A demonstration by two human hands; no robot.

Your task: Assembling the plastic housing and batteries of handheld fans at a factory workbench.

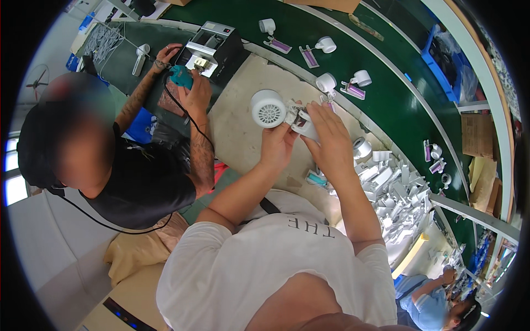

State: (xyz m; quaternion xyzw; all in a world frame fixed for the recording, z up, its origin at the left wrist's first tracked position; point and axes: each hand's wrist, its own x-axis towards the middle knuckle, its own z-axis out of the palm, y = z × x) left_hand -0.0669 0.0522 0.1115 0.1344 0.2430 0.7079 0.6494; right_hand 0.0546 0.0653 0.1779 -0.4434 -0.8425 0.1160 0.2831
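A white handheld fan (269,108) with a round slotted grille is held up between my two hands, over the pale bench. My left hand (277,144) grips it below the neck, its fingers closed under the joint. On the handle side, my right hand (330,131) wraps over a white handle shell (305,126), fingers pressed together along it. Between the hands, the handle's inside shows some small dark and metallic parts, too small to make out. Fingertips behind the handle are partly hidden.
On my left a co-worker holds a teal tool (181,76) at a black and silver machine (212,47). A green conveyor (381,116) carries several white fan heads with purple parts. White shells (395,190) are heaped to my right; a blue bin (444,66) stands beyond.
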